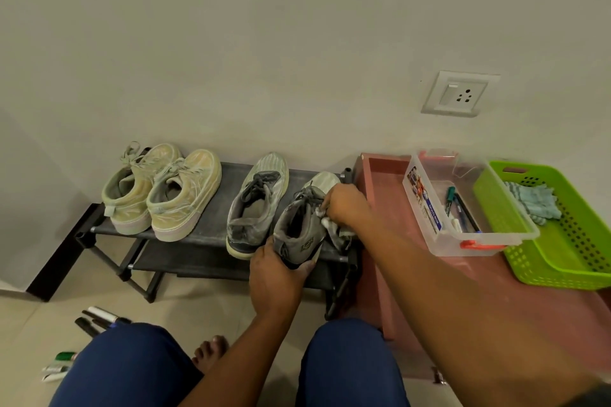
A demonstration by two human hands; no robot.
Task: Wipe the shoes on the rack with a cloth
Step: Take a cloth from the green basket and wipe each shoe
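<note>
Left hand grips grey shoe heel; right hand pinches cloth; clear box beside.

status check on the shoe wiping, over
Left hand grips heel of grey shoe. Right hand holds cloth against its side. Nothing blocking on rack.

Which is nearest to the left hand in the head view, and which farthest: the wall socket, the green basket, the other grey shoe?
From the left hand:
1. Other grey shoe, on the rack just above it.
2. Green basket, far right.
3. Wall socket, up on the wall.
</note>
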